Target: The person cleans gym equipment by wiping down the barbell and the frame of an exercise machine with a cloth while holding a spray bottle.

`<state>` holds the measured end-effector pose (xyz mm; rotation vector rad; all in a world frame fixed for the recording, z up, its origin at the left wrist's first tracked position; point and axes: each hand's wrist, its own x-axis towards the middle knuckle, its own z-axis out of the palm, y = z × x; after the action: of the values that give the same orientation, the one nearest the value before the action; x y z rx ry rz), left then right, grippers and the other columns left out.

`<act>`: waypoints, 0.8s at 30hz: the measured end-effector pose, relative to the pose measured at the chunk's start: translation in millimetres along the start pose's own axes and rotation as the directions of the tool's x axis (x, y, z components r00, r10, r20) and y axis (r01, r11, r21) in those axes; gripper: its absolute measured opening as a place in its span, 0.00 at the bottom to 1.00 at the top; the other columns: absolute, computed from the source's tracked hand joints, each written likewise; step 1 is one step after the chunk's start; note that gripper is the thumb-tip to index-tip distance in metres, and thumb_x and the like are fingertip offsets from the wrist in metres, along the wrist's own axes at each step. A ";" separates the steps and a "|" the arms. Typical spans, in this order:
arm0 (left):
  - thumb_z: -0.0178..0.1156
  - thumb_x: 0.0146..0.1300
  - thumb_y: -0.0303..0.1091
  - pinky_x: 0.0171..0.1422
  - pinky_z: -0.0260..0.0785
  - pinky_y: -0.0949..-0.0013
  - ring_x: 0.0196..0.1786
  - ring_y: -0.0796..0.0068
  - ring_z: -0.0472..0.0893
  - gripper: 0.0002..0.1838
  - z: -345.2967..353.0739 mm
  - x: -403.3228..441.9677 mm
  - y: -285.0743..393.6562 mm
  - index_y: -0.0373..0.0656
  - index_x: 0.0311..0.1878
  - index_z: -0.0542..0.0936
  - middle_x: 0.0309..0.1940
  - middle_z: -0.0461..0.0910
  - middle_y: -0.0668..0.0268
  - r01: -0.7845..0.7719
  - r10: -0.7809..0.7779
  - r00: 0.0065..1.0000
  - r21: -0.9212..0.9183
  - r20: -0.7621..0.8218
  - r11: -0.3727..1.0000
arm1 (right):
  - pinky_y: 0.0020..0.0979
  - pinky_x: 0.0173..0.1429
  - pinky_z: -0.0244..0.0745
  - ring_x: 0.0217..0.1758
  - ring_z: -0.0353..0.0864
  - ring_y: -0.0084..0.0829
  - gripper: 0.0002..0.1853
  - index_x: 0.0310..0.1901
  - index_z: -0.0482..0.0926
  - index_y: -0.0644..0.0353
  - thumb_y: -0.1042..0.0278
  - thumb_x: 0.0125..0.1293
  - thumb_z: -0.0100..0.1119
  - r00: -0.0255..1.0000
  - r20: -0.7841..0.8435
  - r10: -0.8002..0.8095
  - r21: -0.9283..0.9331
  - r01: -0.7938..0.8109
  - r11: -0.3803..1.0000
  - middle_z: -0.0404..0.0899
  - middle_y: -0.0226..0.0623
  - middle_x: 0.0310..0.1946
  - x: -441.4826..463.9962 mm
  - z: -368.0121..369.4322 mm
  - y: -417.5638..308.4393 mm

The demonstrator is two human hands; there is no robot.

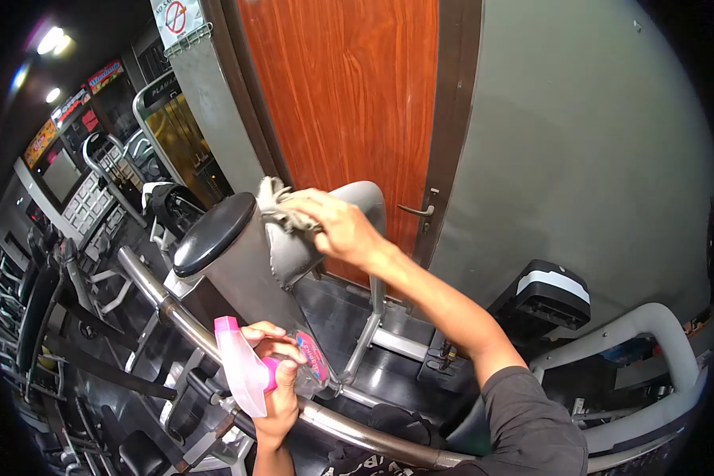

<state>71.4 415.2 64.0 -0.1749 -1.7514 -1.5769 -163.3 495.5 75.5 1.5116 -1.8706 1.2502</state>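
My left hand (pixel 277 401) is closed around the neck of a spray bottle (pixel 241 366) with a pink and white trigger head. The bottle's clear body and pink label show past my fingers, above a curved metal bar. Farther forward, my right hand (pixel 347 232) grips a crumpled grey cloth (pixel 274 200). The cloth lies against the edge of a grey padded part (pixel 295 255) of a gym machine, beside its black-topped upright (pixel 218 230). Part of the cloth is hidden under my fingers.
A chrome rail (pixel 190 324) crosses in front of me. Behind the machine are a brown wooden door (pixel 349 95) and a grey wall (pixel 579 143). A grey frame (pixel 650 325) curves at the right. Several gym machines crowd the left side.
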 end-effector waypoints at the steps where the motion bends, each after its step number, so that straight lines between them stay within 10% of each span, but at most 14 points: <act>1: 0.64 0.60 0.29 0.46 0.72 0.68 0.34 0.72 0.78 0.26 -1.0 -0.1 0.8 0.38 0.56 0.62 0.46 0.70 0.56 0.005 -0.005 1.000 -0.001 -0.003 1.000 | 0.36 0.61 0.72 0.57 0.76 0.44 0.29 0.52 0.76 0.58 0.85 0.44 0.46 1.000 -0.013 0.009 0.013 -0.009 1.000 0.77 0.44 0.51 -1.8 -1.4 12.0; 11: 0.65 0.57 0.24 0.41 0.70 0.74 0.35 0.76 0.75 0.24 -2.3 1.5 1.5 0.36 0.53 0.65 0.44 0.70 0.56 0.152 -0.147 0.987 -0.081 0.064 0.985 | 0.41 0.57 0.72 0.54 0.79 0.45 0.21 0.51 0.79 0.54 0.80 0.54 0.50 0.859 0.095 0.503 -0.158 -0.485 0.860 0.81 0.46 0.47 -29.5 -24.0 205.7; 14: 0.65 0.58 0.25 0.41 0.70 0.74 0.35 0.76 0.74 0.23 -2.2 2.5 -0.1 0.36 0.53 0.65 0.44 0.70 0.56 0.144 -0.139 0.989 -0.096 0.058 0.985 | 0.38 0.56 0.72 0.54 0.80 0.40 0.21 0.52 0.79 0.49 0.75 0.57 0.51 0.543 0.040 0.839 -0.147 -0.827 0.542 0.82 0.45 0.47 -33.6 -27.2 215.2; 19: 0.64 0.59 0.25 0.43 0.69 0.75 0.36 0.78 0.74 0.21 -1.8 5.5 3.3 0.37 0.52 0.66 0.44 0.71 0.58 0.166 -0.159 0.985 -0.106 0.067 0.980 | 0.38 0.58 0.72 0.54 0.80 0.42 0.23 0.52 0.80 0.51 0.78 0.54 0.49 0.600 0.102 0.794 -0.208 -0.767 0.606 0.81 0.46 0.48 -0.8 -32.0 175.7; 21: 0.64 0.59 0.25 0.44 0.69 0.75 0.36 0.79 0.74 0.20 -1.7 4.6 4.1 0.37 0.51 0.66 0.44 0.71 0.59 0.169 -0.163 0.985 -0.106 0.064 0.980 | 0.36 0.57 0.72 0.52 0.80 0.39 0.22 0.52 0.79 0.56 0.79 0.55 0.49 0.835 0.257 0.486 -0.192 -0.449 0.873 0.82 0.44 0.46 8.7 -32.1 142.6; 24: 0.64 0.59 0.26 0.44 0.69 0.75 0.37 0.79 0.74 0.20 -1.1 4.6 5.3 0.37 0.51 0.66 0.44 0.71 0.60 0.160 -0.156 0.986 -0.083 0.055 0.984 | 0.36 0.60 0.70 0.55 0.79 0.39 0.20 0.50 0.79 0.58 0.80 0.55 0.48 0.920 0.209 0.333 -0.041 -0.332 0.943 0.81 0.44 0.47 7.0 -31.7 108.3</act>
<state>71.6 413.6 71.0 -0.1195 -1.7706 -1.7782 -272.4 518.4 56.4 1.4121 -2.3481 1.2625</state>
